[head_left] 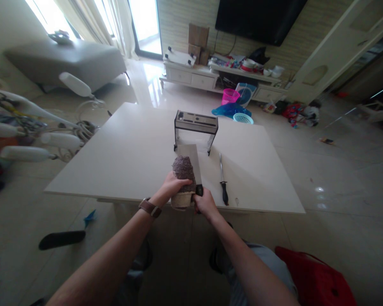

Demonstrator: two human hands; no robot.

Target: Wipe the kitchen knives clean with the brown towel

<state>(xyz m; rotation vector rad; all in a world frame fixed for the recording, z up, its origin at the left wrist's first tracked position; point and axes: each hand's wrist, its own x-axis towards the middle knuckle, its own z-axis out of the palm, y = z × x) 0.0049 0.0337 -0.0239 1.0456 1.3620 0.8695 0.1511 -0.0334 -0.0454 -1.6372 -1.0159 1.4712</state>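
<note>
My right hand [205, 203] is closed round the black handle of a cleaver [191, 152], whose broad blade points away from me over the table. A fuzzy brown-purple cloth [183, 166] with a beige end [181, 199] lies against the blade's left side; I cannot make out its exact kind. Across this cloth my left hand [175, 185] is wrapped, thumb on top. Just beyond the blade stands a knife block [196, 122] with a slotted dark top and clear sides. To the right of my right hand lies a sharpening steel [223, 180] with a black handle.
All this is on a white table [130, 144]. A lamp with white shades [76, 85] reaches in at the left. Beyond the table are a pink basket [230, 96], a blue bag [225, 110] and a low cabinet [185, 75]. A red bag [312, 276] sits low at right.
</note>
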